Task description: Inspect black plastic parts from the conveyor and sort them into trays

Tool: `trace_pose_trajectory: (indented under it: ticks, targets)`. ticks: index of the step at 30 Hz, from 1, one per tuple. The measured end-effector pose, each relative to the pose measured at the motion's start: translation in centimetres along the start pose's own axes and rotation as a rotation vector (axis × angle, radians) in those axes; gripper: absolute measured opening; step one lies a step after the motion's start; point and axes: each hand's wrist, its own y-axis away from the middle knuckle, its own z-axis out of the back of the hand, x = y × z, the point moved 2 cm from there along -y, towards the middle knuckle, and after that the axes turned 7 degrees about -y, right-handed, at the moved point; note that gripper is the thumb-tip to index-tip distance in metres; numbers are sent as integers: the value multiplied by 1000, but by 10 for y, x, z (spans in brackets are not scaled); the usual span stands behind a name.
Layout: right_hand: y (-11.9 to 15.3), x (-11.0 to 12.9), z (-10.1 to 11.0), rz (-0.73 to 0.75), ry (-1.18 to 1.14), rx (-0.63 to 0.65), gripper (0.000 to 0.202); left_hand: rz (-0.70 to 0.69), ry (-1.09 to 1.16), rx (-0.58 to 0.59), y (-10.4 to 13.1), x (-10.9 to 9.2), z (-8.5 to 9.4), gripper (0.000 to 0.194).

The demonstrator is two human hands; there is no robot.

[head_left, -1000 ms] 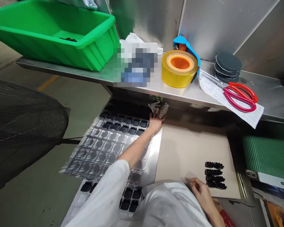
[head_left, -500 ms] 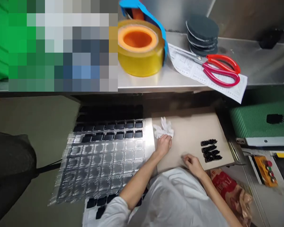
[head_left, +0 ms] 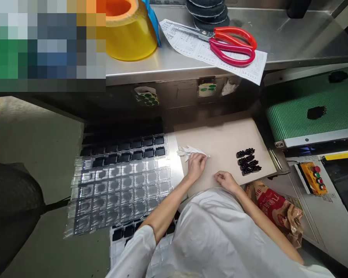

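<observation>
Head view: left hand (head_left: 195, 165) pinches the crumpled white glove (head_left: 189, 152) on the beige board (head_left: 226, 135), beside the clear blister tray (head_left: 121, 185). Right hand (head_left: 225, 180) rests loosely curled and empty, near four black clip strips (head_left: 248, 161). Judged step: gathering the glove, which needs a firmer grasp.

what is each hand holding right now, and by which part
The left hand grips a crumpled white glove by its near end on the beige board. The right hand rests empty on the board.

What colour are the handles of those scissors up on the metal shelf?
Red, shading to pinkish red; the scissors lie on a printed paper sheet, clearest in the head view.
</observation>
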Motion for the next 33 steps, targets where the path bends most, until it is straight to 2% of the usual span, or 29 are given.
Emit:
trace_pose_trajectory:
  ticks: [2,4,6,8,10,12,15,20,24,27,30,31,33]
  targets:
    - [10,2,4,0,-34,-45,40,-56,3,42,-4,-10,-2,14]
    - [26,15,6,12,-72,-98,45,-51,21,-32,-6,-23,-1,14]
    - [47,39,8,66,-117,-170,51,-55,47,-91,-6,-38,3,14]
    - [68,68,10,181,-124,-247,53,-110,81,-77,-1,-53,5,13]
    - [81,93,12,286,-36,-288,51,-160,132,-24,9,-64,5,13]
    - [82,102,12,273,121,-270,47,-123,185,1,22,-69,2,11]
    - [66,85,9,67,106,-162,35,-23,212,33,45,-66,-5,11]
    - [38,42,0,-218,-231,-121,17,0,210,295,84,-57,-16,18]
    - [30,34,-5,-384,-515,-56,17,68,237,383,96,-53,-15,20]
    - [29,37,2,-386,-672,-66,22,52,262,457,93,-55,-13,20]
    - [29,41,13,-282,-760,-209,25,42,322,538,89,-59,-17,18]
    - [29,42,15,-232,-777,-266,27,90,398,535,87,-59,-20,18]
    - [30,45,14,-137,-780,-363,33,292,635,465,83,-57,-28,21]
